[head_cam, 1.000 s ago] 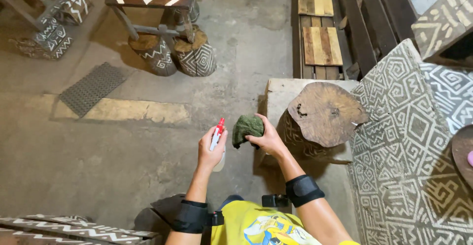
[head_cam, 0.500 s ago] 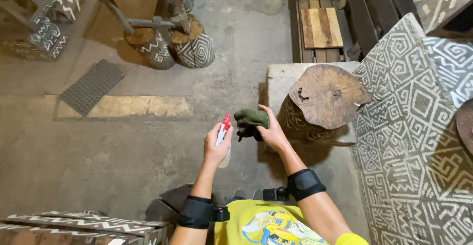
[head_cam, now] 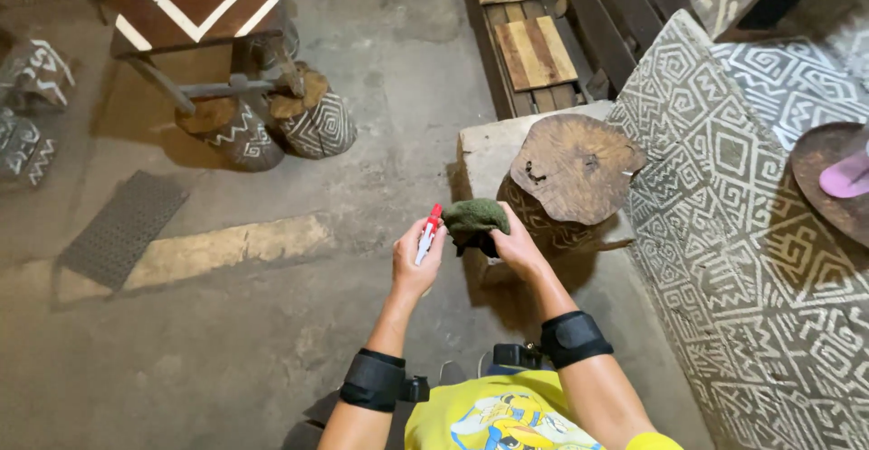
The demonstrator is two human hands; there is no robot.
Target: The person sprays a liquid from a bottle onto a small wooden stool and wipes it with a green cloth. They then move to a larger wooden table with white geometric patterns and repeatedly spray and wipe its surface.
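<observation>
Wooden stump stool (head_cam: pixel 576 167) stands just beyond green cloth (head_cam: pixel 473 215).

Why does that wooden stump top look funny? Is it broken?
A bit. The stump top has a ragged, uneven edge and dark gouges near its left side. The cloth and bottle look fine.

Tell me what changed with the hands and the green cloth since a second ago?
Not much. The left hand and right hand drifted slightly lower in the picture as the head camera shifted. Nothing was grabbed or let go: the left hand keeps the small red and white bottle, the right keeps the green cloth. The wooden stump stool stayed put.
</observation>
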